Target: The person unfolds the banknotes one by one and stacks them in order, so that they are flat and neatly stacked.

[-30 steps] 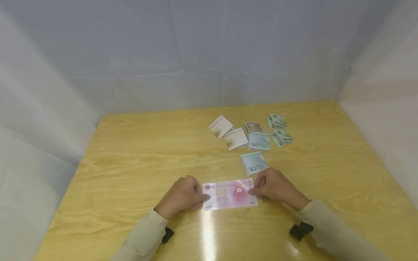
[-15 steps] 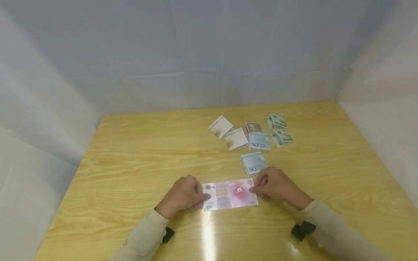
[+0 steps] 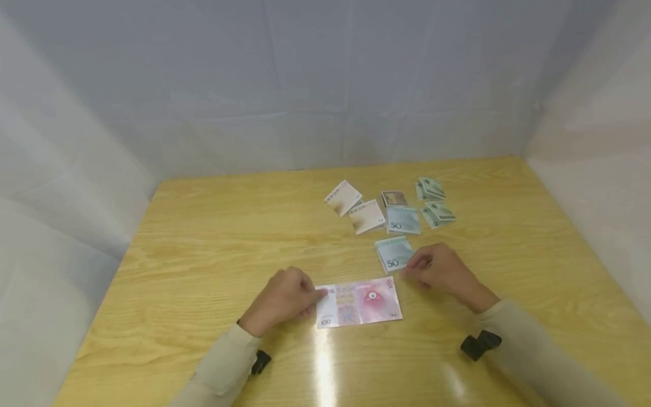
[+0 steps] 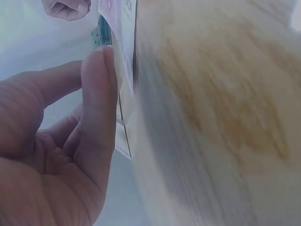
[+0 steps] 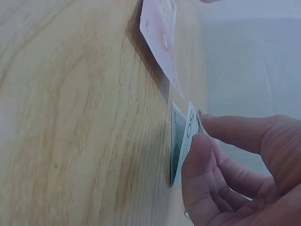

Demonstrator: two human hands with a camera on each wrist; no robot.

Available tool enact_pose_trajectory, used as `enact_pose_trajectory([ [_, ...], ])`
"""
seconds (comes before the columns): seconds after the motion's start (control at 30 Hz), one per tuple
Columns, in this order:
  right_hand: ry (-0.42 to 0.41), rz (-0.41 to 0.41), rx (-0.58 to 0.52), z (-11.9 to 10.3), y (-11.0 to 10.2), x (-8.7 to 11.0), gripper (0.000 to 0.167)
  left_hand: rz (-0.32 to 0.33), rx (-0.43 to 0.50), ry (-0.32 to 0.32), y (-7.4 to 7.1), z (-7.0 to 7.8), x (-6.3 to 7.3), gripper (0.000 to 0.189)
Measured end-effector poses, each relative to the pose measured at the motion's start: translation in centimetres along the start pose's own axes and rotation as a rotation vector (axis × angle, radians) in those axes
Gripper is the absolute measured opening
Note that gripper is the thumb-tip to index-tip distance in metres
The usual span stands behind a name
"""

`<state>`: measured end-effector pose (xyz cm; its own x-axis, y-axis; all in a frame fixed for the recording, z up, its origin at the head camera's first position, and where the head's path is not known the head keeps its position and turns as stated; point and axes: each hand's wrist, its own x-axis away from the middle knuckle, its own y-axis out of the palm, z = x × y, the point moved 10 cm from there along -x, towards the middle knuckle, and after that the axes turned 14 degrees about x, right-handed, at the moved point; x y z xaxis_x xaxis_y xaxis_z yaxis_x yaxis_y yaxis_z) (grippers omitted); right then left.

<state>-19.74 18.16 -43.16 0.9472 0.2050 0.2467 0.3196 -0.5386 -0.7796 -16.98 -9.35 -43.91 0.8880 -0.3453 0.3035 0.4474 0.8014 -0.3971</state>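
An unfolded pink 100 banknote (image 3: 358, 303) lies near the front of the table, a crease across its middle. My left hand (image 3: 280, 297) pinches its upper left corner between thumb and fingers. In the left wrist view the note (image 4: 127, 33) shows just past the fingertips. My right hand (image 3: 442, 272) is beyond the pink note's right end, at a folded blue-green 50 banknote (image 3: 393, 254). Thumb and index finger pinch the edge of this folded note (image 5: 186, 141) in the right wrist view, and its two halves stand slightly apart.
Further back lie two folded pale banknotes (image 3: 367, 216), another folded 50 banknote (image 3: 403, 219), a folded brown note (image 3: 394, 198) and two folded green banknotes (image 3: 439, 213). White sheeting (image 3: 305, 85) hangs behind the wooden table (image 3: 203, 243) and at both sides.
My right hand has let go of the pink banknote's right edge and moved up to the near folded 50 banknote. My left hand has slid up to the pink note's upper left corner.
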Motion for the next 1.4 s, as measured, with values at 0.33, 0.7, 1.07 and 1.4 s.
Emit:
enact_pose_trajectory([
  [0.33,0.063,0.036,-0.002,1.6,-0.7,-1.2,0.028,0.055,-0.01,0.024,-0.5,0.4,-0.2,0.017],
  [0.7,0.13,0.061,0.053,2.6,-1.2,-2.2,0.035,0.047,-0.024,0.154,-0.3,1.8,-0.6,0.012],
  [1.07,0.125,0.093,0.153,2.4,-1.1,-3.1,0.04,-0.003,0.005,0.18,0.2,2.0,-0.5,0.02],
  [1.4,0.084,0.132,0.138,1.6,-1.0,-3.2,0.036,-0.014,0.002,0.159,0.3,1.8,-0.5,0.023],
])
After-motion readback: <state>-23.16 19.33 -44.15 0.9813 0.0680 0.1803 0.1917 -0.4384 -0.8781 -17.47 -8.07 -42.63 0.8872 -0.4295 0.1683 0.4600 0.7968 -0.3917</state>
